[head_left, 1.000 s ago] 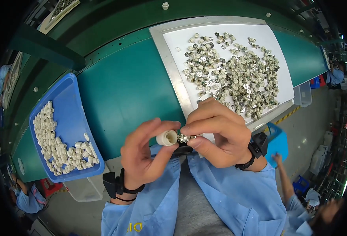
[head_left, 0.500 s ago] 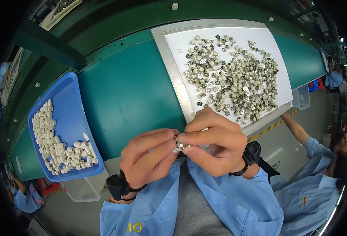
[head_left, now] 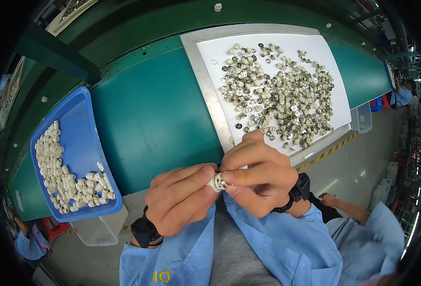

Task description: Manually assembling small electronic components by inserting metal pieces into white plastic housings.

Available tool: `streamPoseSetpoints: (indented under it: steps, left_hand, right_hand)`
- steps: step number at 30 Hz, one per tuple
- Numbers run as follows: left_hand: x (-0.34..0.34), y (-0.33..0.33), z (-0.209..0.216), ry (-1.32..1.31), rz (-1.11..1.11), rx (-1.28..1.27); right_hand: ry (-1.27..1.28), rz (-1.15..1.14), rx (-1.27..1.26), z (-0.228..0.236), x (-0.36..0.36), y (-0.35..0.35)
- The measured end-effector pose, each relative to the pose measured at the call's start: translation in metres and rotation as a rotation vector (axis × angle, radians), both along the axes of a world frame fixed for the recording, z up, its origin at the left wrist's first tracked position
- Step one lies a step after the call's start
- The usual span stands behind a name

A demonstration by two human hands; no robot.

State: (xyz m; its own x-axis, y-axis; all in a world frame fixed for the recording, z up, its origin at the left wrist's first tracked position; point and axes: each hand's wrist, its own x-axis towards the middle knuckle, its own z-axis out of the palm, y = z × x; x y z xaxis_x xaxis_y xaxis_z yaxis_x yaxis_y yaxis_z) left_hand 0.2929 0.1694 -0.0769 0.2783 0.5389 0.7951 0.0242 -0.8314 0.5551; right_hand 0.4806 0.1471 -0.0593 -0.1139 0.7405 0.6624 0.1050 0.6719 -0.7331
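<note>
My left hand [head_left: 179,202] pinched tight on one white cylinder [head_left: 213,185], right hand [head_left: 263,181] pinching one metallic part [head_left: 222,181] against it, one blue tray [head_left: 79,143] of countless white pieces [head_left: 49,155], one white board [head_left: 210,47] of countless small parts [head_left: 298,97]

- A fitting [head_left: 216,182] sits between my left hand [head_left: 179,199] and right hand [head_left: 263,181], before me.
- To my left, a tray [head_left: 79,148] on the bench [head_left: 153,114] holds sleeves [head_left: 50,152].
- Ahead and right, loose parts [head_left: 291,102] lie on a framed board [head_left: 203,86] atop the bench.
</note>
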Motion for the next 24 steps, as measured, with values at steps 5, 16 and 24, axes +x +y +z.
streamPoseSetpoints:
  steps: [5,16,24]
  left_hand:
    - [0.004,-0.005,-0.001,0.016,0.098,0.079]
    - [-0.001,0.004,0.003,0.057,-0.075,0.116]
    - [-0.002,0.002,-0.005,0.046,-0.112,0.024]
  right_hand:
    - [-0.050,-0.145,0.103,-0.006,-0.009,-0.005]
    - [0.040,0.310,-0.214,0.012,0.023,0.012]
    - [0.163,0.485,-0.567,0.002,0.027,0.017]
